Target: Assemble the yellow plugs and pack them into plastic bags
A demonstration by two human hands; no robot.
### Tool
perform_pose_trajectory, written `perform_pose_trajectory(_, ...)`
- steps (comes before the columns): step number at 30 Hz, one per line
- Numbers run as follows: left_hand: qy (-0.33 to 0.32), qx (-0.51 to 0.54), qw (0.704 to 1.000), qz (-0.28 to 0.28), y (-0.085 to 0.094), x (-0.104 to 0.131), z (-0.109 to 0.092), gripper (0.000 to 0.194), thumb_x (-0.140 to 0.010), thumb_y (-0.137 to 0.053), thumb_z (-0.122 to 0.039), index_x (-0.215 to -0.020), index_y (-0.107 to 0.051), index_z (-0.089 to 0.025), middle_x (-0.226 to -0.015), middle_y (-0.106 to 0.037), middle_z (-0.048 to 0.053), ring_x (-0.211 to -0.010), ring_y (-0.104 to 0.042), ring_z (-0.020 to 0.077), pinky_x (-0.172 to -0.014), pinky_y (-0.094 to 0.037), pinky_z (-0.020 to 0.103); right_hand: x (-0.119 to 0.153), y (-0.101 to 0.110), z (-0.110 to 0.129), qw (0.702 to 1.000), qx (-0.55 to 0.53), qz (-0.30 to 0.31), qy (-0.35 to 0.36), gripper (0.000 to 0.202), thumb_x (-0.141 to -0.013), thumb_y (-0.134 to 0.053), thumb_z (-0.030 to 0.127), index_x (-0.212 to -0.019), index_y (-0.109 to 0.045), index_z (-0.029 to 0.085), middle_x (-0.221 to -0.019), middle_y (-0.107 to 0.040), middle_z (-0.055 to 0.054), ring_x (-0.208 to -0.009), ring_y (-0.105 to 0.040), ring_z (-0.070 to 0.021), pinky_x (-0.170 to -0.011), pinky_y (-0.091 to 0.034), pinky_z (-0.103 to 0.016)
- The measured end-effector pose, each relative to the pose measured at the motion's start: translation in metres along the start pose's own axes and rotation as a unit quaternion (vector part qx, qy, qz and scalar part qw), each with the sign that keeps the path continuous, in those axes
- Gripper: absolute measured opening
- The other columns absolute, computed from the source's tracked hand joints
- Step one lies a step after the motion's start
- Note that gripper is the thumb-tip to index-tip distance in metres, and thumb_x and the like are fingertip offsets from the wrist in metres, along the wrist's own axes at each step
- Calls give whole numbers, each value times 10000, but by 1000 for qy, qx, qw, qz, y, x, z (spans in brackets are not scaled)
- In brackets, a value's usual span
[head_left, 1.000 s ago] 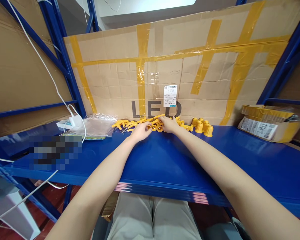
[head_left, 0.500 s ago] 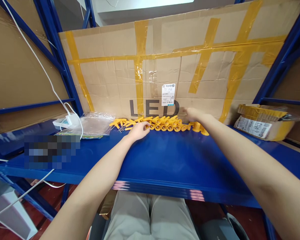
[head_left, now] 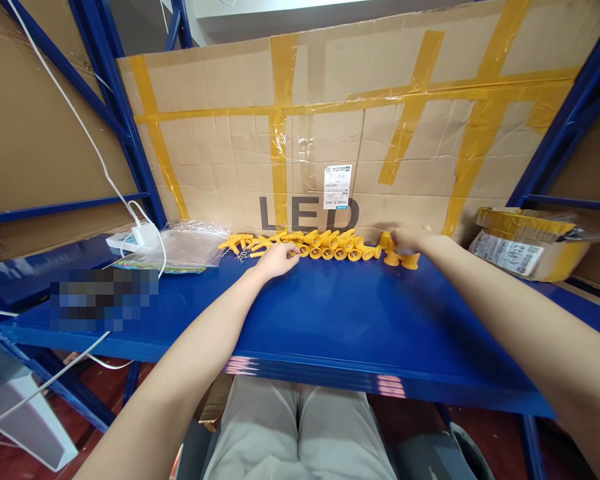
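Yellow flared plastic pieces (head_left: 341, 253) lie in a packed row along the back of the blue shelf, several with their round mouths facing me. My left hand (head_left: 277, 261) rests at the row's left part, thumb and fingers pinched on a yellow plastic piece that they mostly hide. To its left lie slim yellow pieces with small metal chains (head_left: 241, 244). At the right end several flared pieces (head_left: 392, 259) stand wide end down. My right hand (head_left: 411, 239) is just above and behind these, its fingertips close to one; motion blur hides whether it grips anything.
A taped cardboard sheet (head_left: 220, 160) stands behind the row. An opened carton (head_left: 525, 247) sits at the right. Clear plastic bags (head_left: 195, 243) and a white power strip with a plug (head_left: 143, 239) lie left. The blue shelf's front edge (head_left: 320, 380) is above my lap.
My right hand has moved slightly right and down, to beside the standing pieces; another upright piece now shows left of it. My left hand stays in place.
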State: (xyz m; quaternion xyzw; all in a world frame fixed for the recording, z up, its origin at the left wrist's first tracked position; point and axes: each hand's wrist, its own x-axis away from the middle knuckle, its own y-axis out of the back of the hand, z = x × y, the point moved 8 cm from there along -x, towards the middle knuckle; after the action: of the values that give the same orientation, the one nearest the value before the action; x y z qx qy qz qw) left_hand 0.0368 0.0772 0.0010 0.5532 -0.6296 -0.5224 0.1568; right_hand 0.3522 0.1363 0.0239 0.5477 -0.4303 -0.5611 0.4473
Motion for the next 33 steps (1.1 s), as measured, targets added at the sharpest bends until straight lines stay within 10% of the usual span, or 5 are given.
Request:
perform_pose_trajectory(4, -4, 7, 1000, 2, -2, -1, 2, 213, -806, -501, -220, -915, -676, -165, -699, -680, 24, -657, -652, 185, -654, -521, 288, 16, 7, 16, 991, 96, 90, -4, 169, -671, -749, 181, -623, -587, 169, -832, -675, -114, -926, -637, -328, -834, -446, -496)
perform_pose_trajectory(9, -4, 6, 1000, 10, -3, -1, 2, 185, -802, -497, -219, -843, -671, -171, -686, -674, 19, -630, -644, 174, -629, -514, 276, 33, -2, 42, 984, -27, 176, -2, 247, -793, -662, 231, -582, -553, 162, -659, -665, -83, -613, -639, -186, -628, -491, -315)
perform_pose_trajectory(21, -5, -43, 998, -40, 9, -3, 5, 200, -812, -502, -224, -886, -683, -188, -903, -700, 53, -863, -650, 224, -791, -502, 330, 51, -25, 56, 983, -164, 42, -69, 169, -791, -616, 305, -843, -588, 147, -553, -627, -21, -509, -613, -144, -523, -441, -226)
perform_pose_trajectory(27, 188, -109, 951, -221, 63, 9, 48, 275, -775, -502, -104, -971, -675, -187, -1131, -611, 129, -1131, -541, 297, -949, -431, 427, 53, -40, 58, 981, -173, 54, -67, 268, -754, -690, 346, -887, -604, 130, -690, -682, -61, -495, -605, -148, -524, -448, -243)
perform_pose_trajectory(33, 350, -96, 912, -193, 69, 25, 107, 303, -679, -613, -59, -953, -671, -174, -1240, -571, 188, -1251, -414, 387, -932, -375, 593, 54, -40, 60, 986, -143, 65, -61, 360, -756, -692, 409, -942, -638, 105, -718, -683, -93, -619, -651, -207, -584, -451, -268)
